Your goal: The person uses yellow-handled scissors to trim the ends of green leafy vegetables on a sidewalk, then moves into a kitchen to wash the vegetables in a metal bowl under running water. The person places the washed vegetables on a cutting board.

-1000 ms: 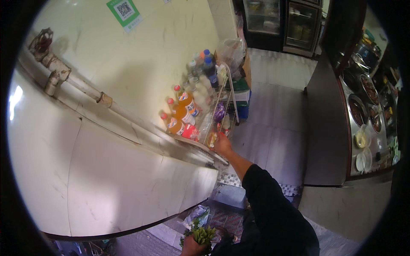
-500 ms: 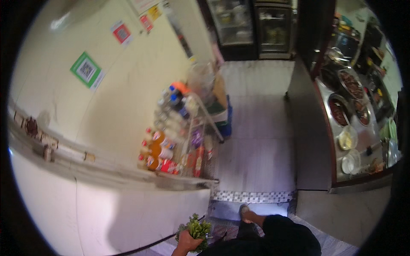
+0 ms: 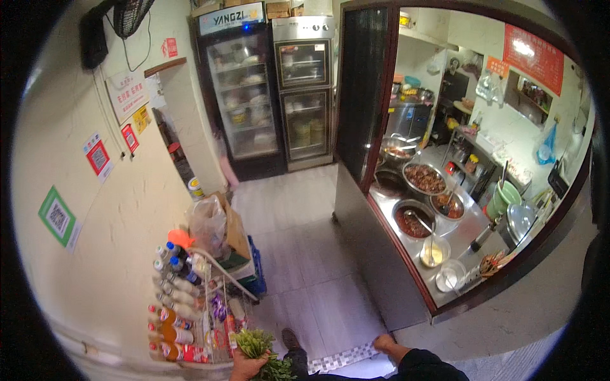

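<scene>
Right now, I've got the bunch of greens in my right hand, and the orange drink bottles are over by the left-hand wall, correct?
Not quite: the head view shows the bunch of greens in your left hand, not your right hand. The orange drink bottles are indeed by the left-hand wall.

Leafy greens [image 3: 255, 343] in left fingers [image 3: 258, 362]

Wall [image 3: 130, 190]: warm, bright, dimmer toward the rim
Red sign [image 3: 540, 66]: white glare spot
Counter [image 3: 473, 225]: steel sheen
Floor [image 3: 286, 222]: pale, soft gloss, purplish low down
Rim: black, fisheye-bent edges
</scene>
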Demonstrator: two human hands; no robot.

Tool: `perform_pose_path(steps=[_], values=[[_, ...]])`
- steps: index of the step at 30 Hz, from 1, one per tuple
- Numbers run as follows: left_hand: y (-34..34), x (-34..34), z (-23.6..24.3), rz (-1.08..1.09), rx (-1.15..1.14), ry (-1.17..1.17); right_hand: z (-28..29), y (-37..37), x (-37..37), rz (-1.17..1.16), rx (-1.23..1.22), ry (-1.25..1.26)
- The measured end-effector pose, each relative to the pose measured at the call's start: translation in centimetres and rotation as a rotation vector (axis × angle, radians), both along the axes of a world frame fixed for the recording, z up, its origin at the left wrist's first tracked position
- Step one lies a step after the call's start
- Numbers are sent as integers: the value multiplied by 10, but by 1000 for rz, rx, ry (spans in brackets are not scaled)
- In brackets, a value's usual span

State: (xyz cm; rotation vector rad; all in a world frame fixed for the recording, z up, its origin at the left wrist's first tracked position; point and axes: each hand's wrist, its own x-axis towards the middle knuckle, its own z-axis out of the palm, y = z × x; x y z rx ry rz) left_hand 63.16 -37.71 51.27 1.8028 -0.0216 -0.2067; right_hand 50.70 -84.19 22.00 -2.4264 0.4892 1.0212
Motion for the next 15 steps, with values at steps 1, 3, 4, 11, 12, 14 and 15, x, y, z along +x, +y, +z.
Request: perform_pose_path(steps=[1,3,4,11,12,14,15], values=[[2,18,1,-32,-108,100,1,17,23,132,22,-34],[2,64,4,-39,-167,73,16,40,57,72,150,-35],[2,89,7,-45,-184,49,28,51,72,1,155,-84],[-14,269,46,-194,-259,-65,71,45,155,-599,393,-30],[-19,294,52,-206,-266,-76,61,34,160,-644,375,-16],[-35,339,59,-273,-195,-94,33,5,170,-568,224,-49],[-48,362,59,-248,-301,-71,17,-5,174,-446,85,-94]])
